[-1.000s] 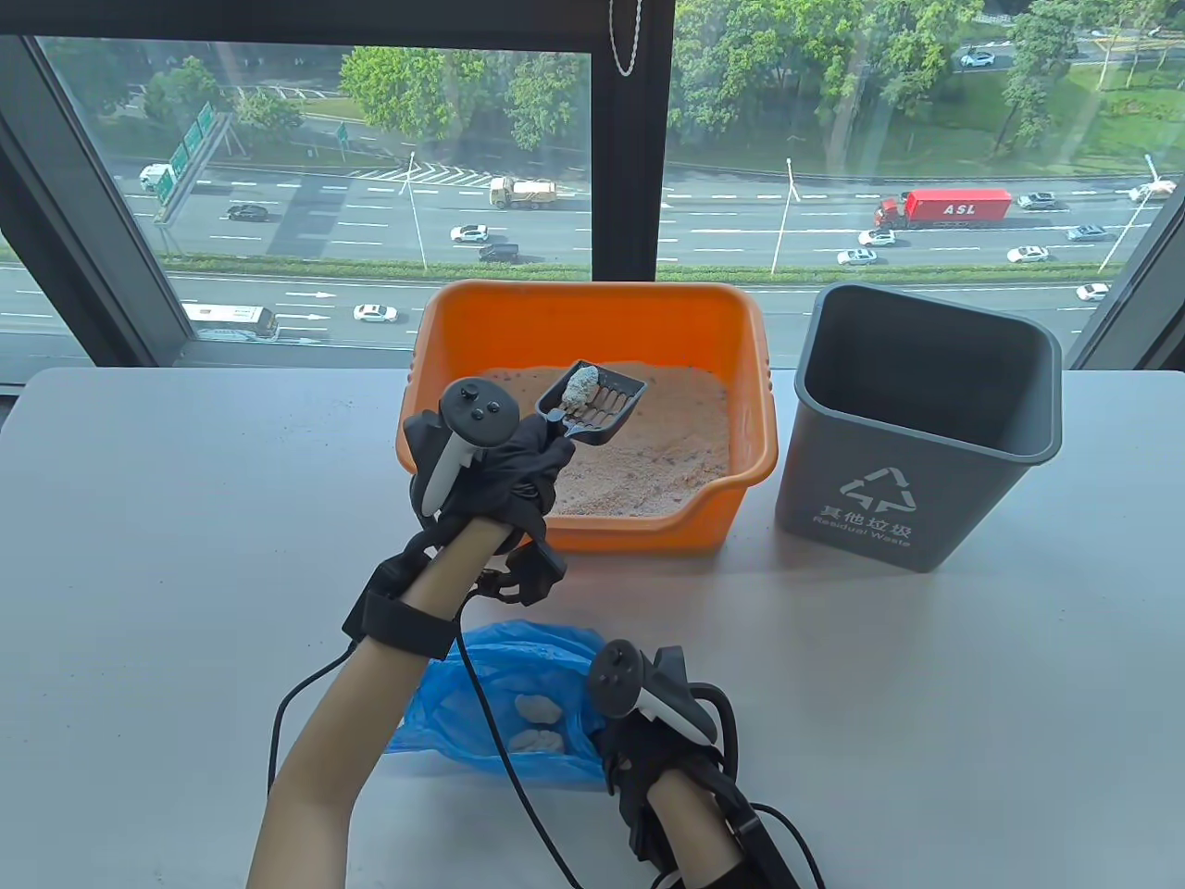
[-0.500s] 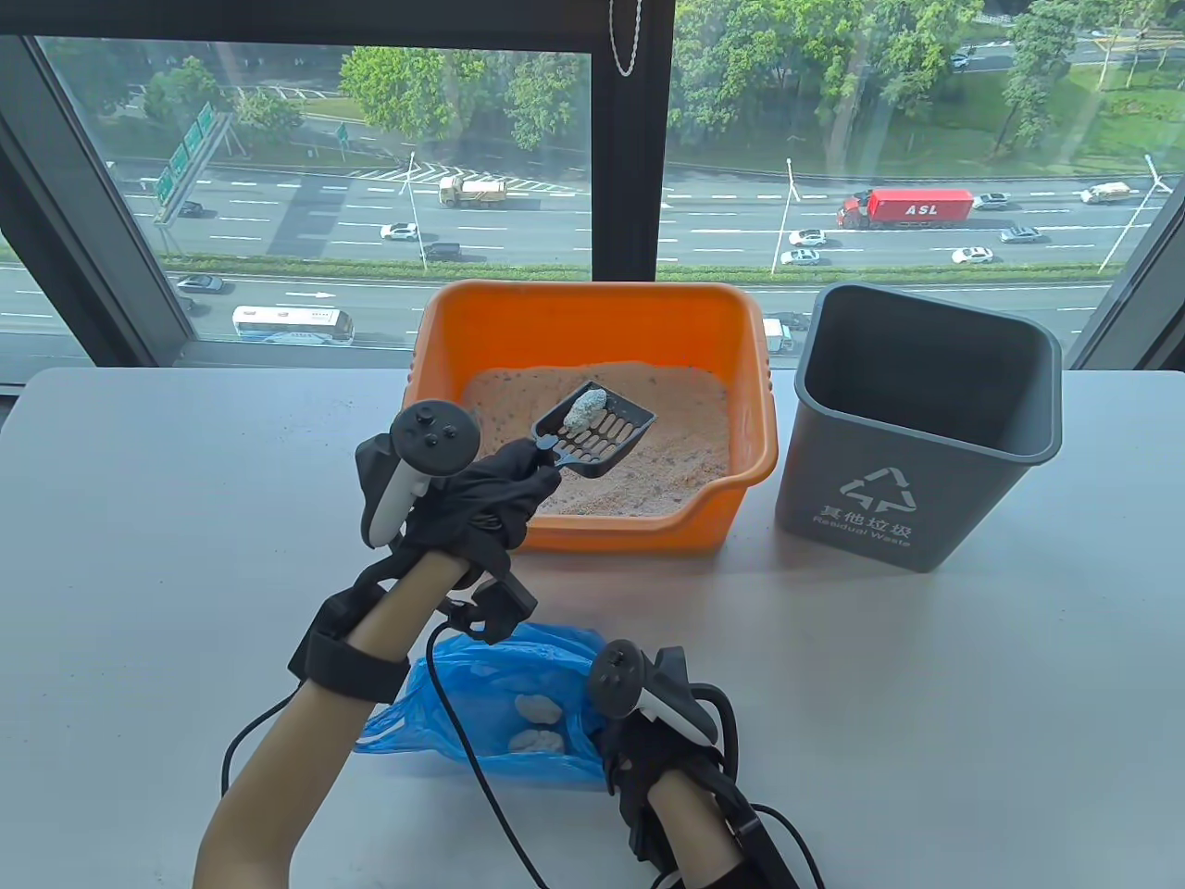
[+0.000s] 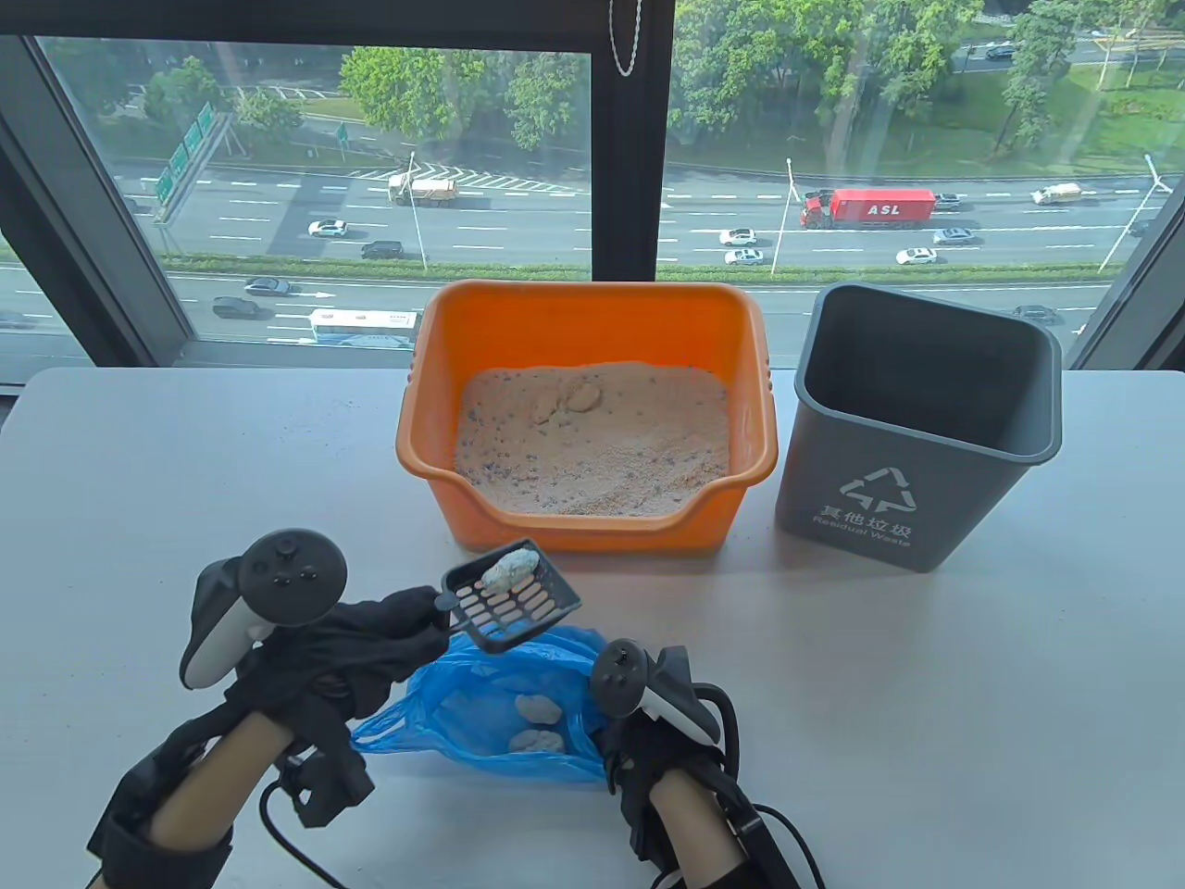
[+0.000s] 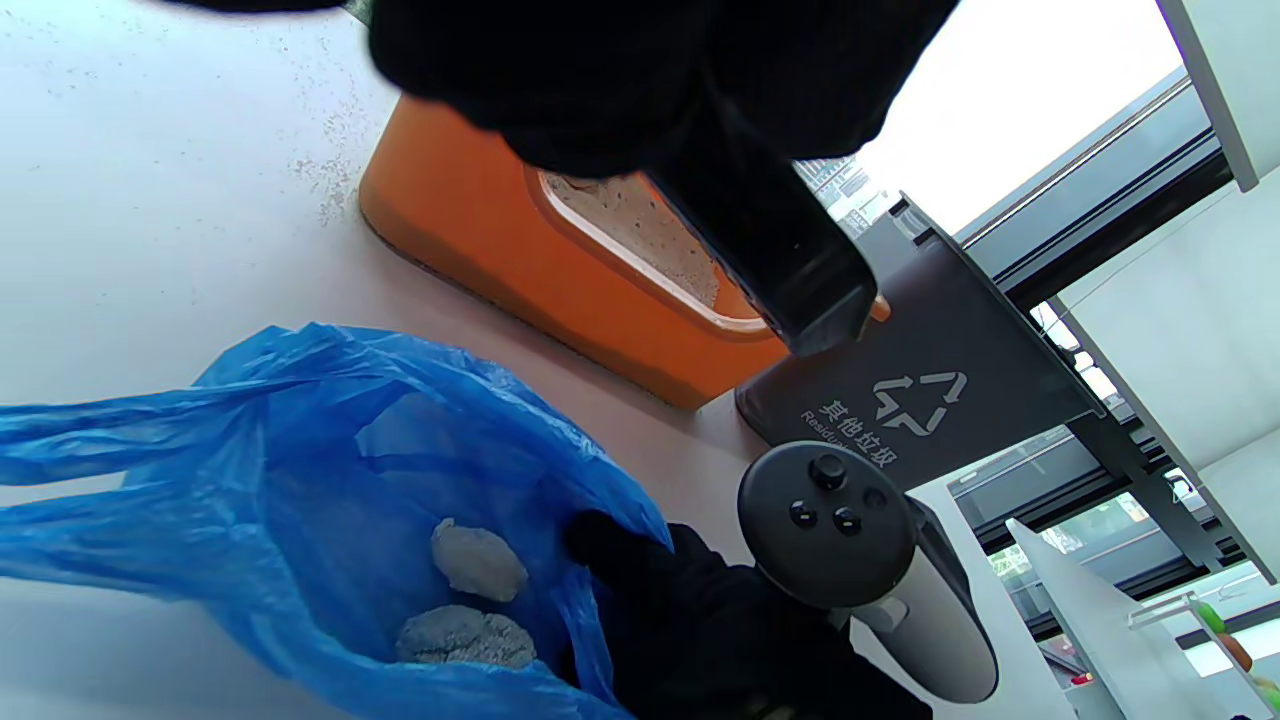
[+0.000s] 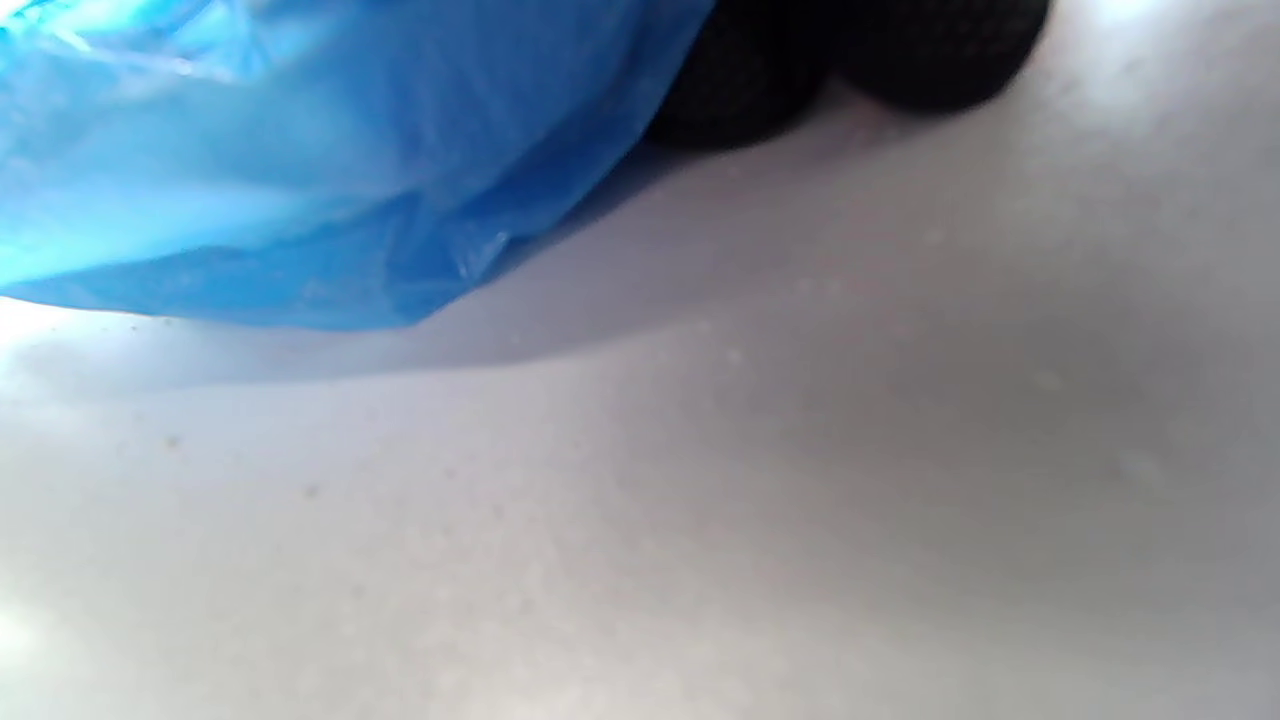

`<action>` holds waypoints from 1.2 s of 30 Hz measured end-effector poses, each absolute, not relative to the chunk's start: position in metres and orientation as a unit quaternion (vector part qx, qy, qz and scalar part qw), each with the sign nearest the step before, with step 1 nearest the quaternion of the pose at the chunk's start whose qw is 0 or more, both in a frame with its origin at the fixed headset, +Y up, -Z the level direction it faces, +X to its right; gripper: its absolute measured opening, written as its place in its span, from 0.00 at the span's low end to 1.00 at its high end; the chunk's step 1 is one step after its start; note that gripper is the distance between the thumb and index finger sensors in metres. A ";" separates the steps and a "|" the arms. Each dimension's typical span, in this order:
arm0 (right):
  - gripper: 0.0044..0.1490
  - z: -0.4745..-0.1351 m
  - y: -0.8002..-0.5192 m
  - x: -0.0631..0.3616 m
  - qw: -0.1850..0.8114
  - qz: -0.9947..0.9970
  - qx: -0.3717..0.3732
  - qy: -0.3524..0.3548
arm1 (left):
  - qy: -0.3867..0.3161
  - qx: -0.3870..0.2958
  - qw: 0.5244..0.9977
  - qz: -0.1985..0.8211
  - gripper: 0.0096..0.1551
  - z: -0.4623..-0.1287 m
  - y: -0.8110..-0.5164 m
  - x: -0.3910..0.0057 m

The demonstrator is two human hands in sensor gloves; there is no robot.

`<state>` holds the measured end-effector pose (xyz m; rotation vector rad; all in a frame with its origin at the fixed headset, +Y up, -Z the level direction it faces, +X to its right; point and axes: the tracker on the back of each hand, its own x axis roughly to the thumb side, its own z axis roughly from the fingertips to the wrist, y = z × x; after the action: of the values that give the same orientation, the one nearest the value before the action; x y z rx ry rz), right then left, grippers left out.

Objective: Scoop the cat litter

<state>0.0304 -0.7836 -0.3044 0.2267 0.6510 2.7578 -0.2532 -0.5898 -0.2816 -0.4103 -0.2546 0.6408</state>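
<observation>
My left hand (image 3: 370, 639) grips the handle of a dark slotted scoop (image 3: 514, 607) that carries a grey litter clump (image 3: 509, 569). The scoop hangs just above the far edge of an open blue plastic bag (image 3: 481, 713). Two grey clumps (image 3: 537, 727) lie inside the bag; they also show in the left wrist view (image 4: 470, 600). My right hand (image 3: 648, 759) holds the bag's right edge open; its fingers (image 4: 640, 560) pinch the rim. The orange litter box (image 3: 741, 324) with sandy litter (image 3: 602, 444) stands behind.
A grey waste bin (image 3: 912, 417) stands to the right of the litter box, open and upright. The table (image 3: 972, 694) is white, with scattered litter grains left of the box (image 4: 330, 180). A window runs along the far edge.
My left hand has carried the scoop with the clump out of the litter box, toward me and down, to just above the blue bag. My right hand has stayed on the bag.
</observation>
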 end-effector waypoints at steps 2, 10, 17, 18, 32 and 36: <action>0.43 -0.304 -0.784 0.030 0.148 0.959 0.078 0.227 | -0.131 -0.217 0.925 0.284 0.37 -0.270 -0.596 -0.257; 0.43 -0.304 -0.783 0.030 0.143 0.960 0.078 0.226 | -0.121 -0.282 0.938 0.158 0.37 -0.259 -0.628 -0.246; 0.43 -0.305 -0.783 0.029 0.142 0.960 0.077 0.229 | -0.121 -0.295 0.948 0.008 0.37 -0.279 -0.641 -0.202; 0.43 -0.305 -0.783 0.029 0.142 0.960 0.077 0.230 | -0.115 -0.305 0.945 -0.022 0.37 -0.283 -0.642 -0.196; 0.43 -0.305 -0.783 0.028 0.141 0.960 0.077 0.229 | -0.082 -0.314 0.946 0.001 0.38 -0.292 -0.634 -0.222; 0.43 -0.304 -0.783 0.028 0.141 0.960 0.077 0.229 | -0.083 -0.294 0.951 0.038 0.38 -0.286 -0.618 -0.237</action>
<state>0.0283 -0.7828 -0.3044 0.2221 0.6608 2.7732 -0.2369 -0.6183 -0.2856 -0.5986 -0.1687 0.0772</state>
